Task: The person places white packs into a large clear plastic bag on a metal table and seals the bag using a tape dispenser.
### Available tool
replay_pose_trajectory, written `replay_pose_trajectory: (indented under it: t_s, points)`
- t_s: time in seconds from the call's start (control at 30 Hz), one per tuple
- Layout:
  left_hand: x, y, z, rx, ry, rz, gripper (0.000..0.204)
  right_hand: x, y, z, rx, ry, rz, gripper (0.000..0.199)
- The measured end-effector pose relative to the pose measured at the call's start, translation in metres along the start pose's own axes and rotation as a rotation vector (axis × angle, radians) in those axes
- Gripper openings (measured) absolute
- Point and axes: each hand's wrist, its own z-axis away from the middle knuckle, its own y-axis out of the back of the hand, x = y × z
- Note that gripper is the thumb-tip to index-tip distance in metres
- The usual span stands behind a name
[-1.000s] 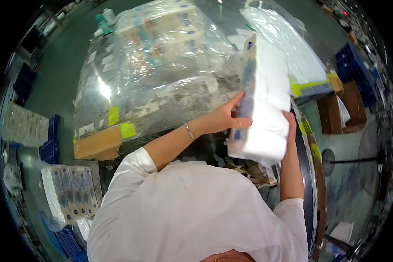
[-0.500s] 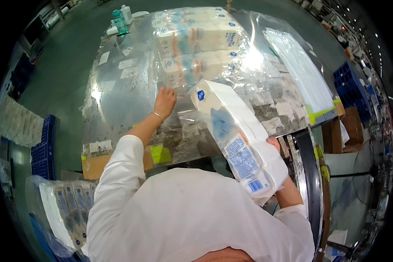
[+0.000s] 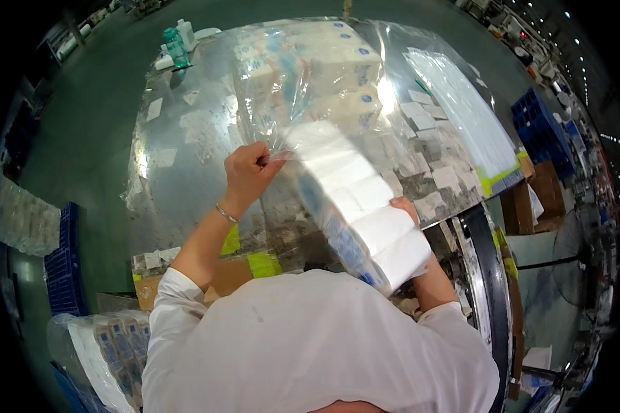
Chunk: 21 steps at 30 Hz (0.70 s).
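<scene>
A long white pack of paper rolls [image 3: 355,196] lies tilted across the near side of the metal table, its blue-printed face turned down to the left. My right hand [image 3: 408,208] grips it along its right side near the lower end. My left hand [image 3: 250,166] is closed, pinching the edge of a clear plastic bag [image 3: 282,103] close to the pack's far end. Inside that bag, at the far side, several similar packs [image 3: 341,72] lie in rows. The pack's far end meets the bag's mouth; whether it is inside cannot be told.
Flat clear bags [image 3: 461,113] are stacked on the table's right. A green bottle [image 3: 176,47] and a white bottle [image 3: 186,34] stand at the far left corner. Blue pallets [image 3: 65,258] and a bagged bundle of packs [image 3: 117,344] are at the left; a cardboard box [image 3: 548,199] is at the right.
My left hand has closed on the bag's edge and lifted it. The pack has rolled, showing more of its plain white side, and its near end has shifted away from me.
</scene>
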Motion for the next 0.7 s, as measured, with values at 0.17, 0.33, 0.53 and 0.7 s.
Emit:
replay_pose_trajectory:
  t_s: [0.17, 0.33, 0.53, 0.7]
  points:
    - [-0.002, -0.009, 0.007, 0.120, -0.117, 0.258, 0.023, -0.011, 0.006, -0.060, 0.031, 0.369, -0.047, 0.060]
    - [0.013, -0.032, -0.010, 0.027, -0.007, 0.500, 0.015, -0.064, -0.050, -0.155, 0.403, 0.663, 0.147, 0.060]
    - [0.030, -0.028, -0.011, 0.036, -0.118, 0.280, 0.024, -0.121, -0.070, -0.261, 0.062, 0.725, 0.772, 0.062]
    - [0.034, -0.060, 0.004, 0.005, -0.023, 0.228, 0.025, -0.121, -0.035, -0.286, 0.057, 1.270, 1.329, 0.064]
